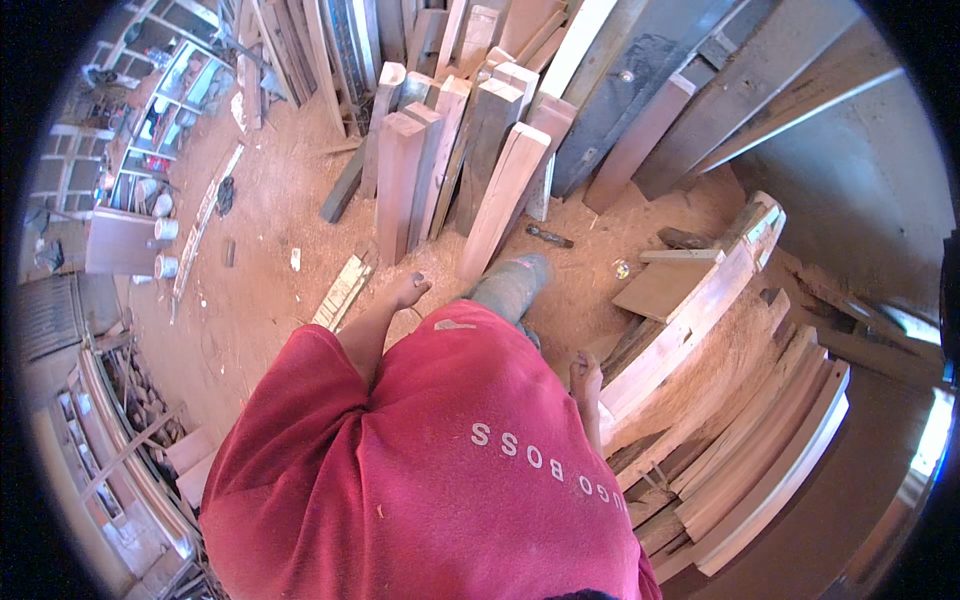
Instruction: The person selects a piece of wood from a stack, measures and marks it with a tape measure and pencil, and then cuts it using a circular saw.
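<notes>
My left hand (408,290) hangs beside my body with the fingers curled, and nothing shows in it. On the other side, my right hand (586,377) is low by my hip, its fingers also curled and no object visible in it. A long pale timber (680,345), slanting up to the right, is the thing nearest to my right hand. Ahead of me several squared wooden posts stand upright in a group; the closest is a light post (508,190). A short board with light markings (345,290) lies on the floor near my left hand.
Sawdust covers the floor (270,210). A dark tool-like object (549,236) lies by the posts. Stacked curved planks (770,440) fill the right side. White buckets (166,229) and metal shelving (150,130) stand far left. A long thin strip (207,225) lies across the floor.
</notes>
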A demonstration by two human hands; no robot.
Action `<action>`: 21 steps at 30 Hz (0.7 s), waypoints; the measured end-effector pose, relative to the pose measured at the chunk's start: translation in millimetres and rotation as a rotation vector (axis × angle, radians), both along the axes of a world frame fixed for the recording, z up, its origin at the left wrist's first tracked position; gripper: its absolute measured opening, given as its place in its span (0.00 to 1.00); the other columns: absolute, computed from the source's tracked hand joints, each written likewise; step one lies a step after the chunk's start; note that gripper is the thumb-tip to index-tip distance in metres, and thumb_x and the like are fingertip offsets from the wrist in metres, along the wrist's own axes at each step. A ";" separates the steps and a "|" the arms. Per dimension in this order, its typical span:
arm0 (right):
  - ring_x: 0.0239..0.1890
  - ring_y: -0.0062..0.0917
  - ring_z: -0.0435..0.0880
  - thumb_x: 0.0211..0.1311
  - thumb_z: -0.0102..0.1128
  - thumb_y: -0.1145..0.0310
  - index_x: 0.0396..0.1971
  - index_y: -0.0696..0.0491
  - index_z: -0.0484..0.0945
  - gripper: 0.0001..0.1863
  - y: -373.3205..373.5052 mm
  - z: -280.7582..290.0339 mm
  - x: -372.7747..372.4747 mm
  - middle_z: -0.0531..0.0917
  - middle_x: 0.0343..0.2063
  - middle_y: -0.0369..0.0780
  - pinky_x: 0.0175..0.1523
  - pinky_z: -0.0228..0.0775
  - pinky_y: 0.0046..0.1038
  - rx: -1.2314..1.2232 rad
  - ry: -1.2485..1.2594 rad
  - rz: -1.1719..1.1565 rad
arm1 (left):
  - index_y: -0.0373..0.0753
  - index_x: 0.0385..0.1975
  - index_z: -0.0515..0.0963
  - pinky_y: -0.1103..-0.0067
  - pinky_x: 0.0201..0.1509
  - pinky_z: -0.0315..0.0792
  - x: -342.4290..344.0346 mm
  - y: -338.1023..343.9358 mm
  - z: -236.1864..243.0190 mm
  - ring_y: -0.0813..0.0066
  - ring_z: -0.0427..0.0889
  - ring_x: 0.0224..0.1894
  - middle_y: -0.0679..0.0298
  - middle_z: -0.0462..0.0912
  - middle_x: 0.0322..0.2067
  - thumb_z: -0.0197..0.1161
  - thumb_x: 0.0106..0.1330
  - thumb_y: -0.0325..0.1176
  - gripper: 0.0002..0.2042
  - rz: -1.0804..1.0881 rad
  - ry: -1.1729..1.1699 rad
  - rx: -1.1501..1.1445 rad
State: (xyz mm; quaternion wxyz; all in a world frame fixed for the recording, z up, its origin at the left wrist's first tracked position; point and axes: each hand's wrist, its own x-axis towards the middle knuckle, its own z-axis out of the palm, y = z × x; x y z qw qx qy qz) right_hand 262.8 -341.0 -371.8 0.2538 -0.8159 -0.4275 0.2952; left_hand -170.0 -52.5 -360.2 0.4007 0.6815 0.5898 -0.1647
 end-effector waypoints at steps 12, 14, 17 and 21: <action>0.34 0.47 0.89 0.64 0.61 0.66 0.40 0.56 0.84 0.11 -44.9 -68.4 -50.1 0.87 0.29 0.51 0.40 0.80 0.42 0.074 0.304 -0.299 | 0.34 0.58 0.78 0.62 0.67 0.72 95.1 85.5 83.4 0.47 0.79 0.61 0.45 0.82 0.57 0.60 0.72 0.50 0.26 -0.070 -0.279 0.333; 0.34 0.45 0.89 0.64 0.61 0.66 0.39 0.57 0.84 0.11 -30.2 -40.2 -50.0 0.88 0.29 0.50 0.40 0.80 0.40 -0.057 0.260 -0.258 | 0.34 0.59 0.78 0.61 0.68 0.71 93.5 88.6 83.9 0.46 0.79 0.62 0.44 0.81 0.57 0.60 0.72 0.50 0.26 -0.125 -0.266 0.368; 0.34 0.41 0.90 0.64 0.62 0.67 0.40 0.58 0.84 0.11 -5.5 -22.2 -54.5 0.88 0.29 0.49 0.39 0.81 0.38 -0.075 0.105 -0.171 | 0.37 0.61 0.77 0.60 0.68 0.70 77.5 101.3 83.4 0.47 0.76 0.64 0.44 0.79 0.60 0.61 0.71 0.50 0.27 -0.135 -0.221 0.338; 0.42 0.40 0.91 0.63 0.64 0.65 0.46 0.58 0.85 0.16 22.1 2.7 -53.9 0.89 0.37 0.51 0.48 0.82 0.37 -0.130 0.161 -0.174 | 0.39 0.61 0.77 0.59 0.68 0.71 68.9 139.4 83.7 0.47 0.76 0.65 0.45 0.78 0.61 0.62 0.69 0.51 0.27 -0.114 -0.130 0.250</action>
